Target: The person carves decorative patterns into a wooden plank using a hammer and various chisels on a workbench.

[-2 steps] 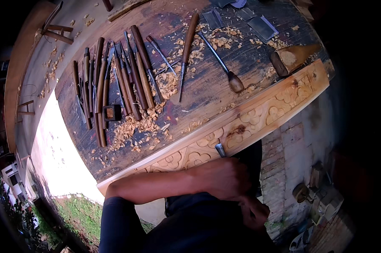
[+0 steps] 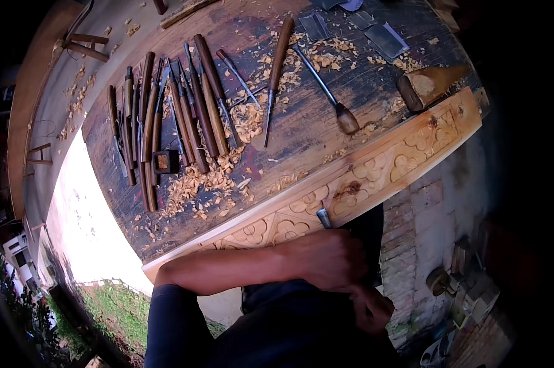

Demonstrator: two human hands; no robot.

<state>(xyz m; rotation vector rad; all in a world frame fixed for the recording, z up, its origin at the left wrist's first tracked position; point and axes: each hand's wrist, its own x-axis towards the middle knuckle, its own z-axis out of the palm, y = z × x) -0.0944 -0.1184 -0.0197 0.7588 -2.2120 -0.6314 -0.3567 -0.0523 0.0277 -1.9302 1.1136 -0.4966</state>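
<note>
A pale wooden board (image 2: 406, 159) carved with rows of four-lobed flowers lies along the near edge of the workbench. A chisel (image 2: 324, 218) rests its metal blade on the carving, left of a dark knot. My left hand (image 2: 329, 259) is closed around the chisel just below the blade, its forearm lying across the board's left part. My right hand (image 2: 371, 310) is lower and to the right, fingers curled at the chisel's rear end; what exactly it grips is hidden.
The dark workbench (image 2: 126, 205) carries several wood-handled carving tools (image 2: 204, 122), wood shavings (image 2: 197, 184), a small dark block (image 2: 165, 161), a wooden mallet (image 2: 427, 86) and grey sheets (image 2: 384, 42). Wooden stools (image 2: 89, 49) stand beyond the bench; stacked items sit low at right.
The whole view has shifted slightly to the right in the picture. The chisel blade and my hands appear a few pixels farther right; both grips look the same.
</note>
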